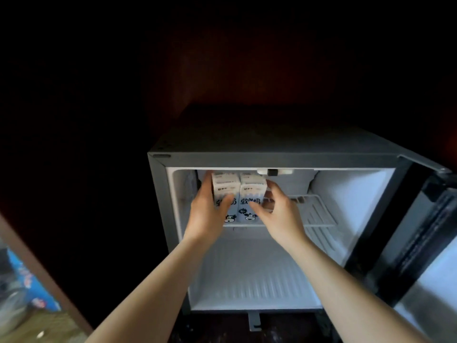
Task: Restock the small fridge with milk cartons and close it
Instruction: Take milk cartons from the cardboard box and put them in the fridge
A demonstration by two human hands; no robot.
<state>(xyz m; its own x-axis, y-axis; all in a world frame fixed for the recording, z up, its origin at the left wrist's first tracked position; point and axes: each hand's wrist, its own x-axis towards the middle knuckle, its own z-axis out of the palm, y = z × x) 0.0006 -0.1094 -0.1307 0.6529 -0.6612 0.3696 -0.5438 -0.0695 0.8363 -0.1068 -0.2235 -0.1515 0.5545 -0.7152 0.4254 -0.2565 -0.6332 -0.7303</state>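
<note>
A small grey fridge [279, 159] stands open, lit white inside. Two white milk cartons with cartoon cow prints stand side by side on the left part of its wire shelf [319, 214]. My left hand [207, 214] wraps the left milk carton [223, 188] from its left side, thumb across the front. My right hand [277, 214] holds the right milk carton [252, 191] from its right side, thumb on the front. Both cartons are upright and touch each other.
The fridge door [425, 238] hangs open at the right, its dark inner edge facing me. The fridge's bottom compartment [252, 276] has a ribbed white floor. At the lower left, past a brown edge [37, 268], lies a blue package [29, 280]. The surroundings are dark.
</note>
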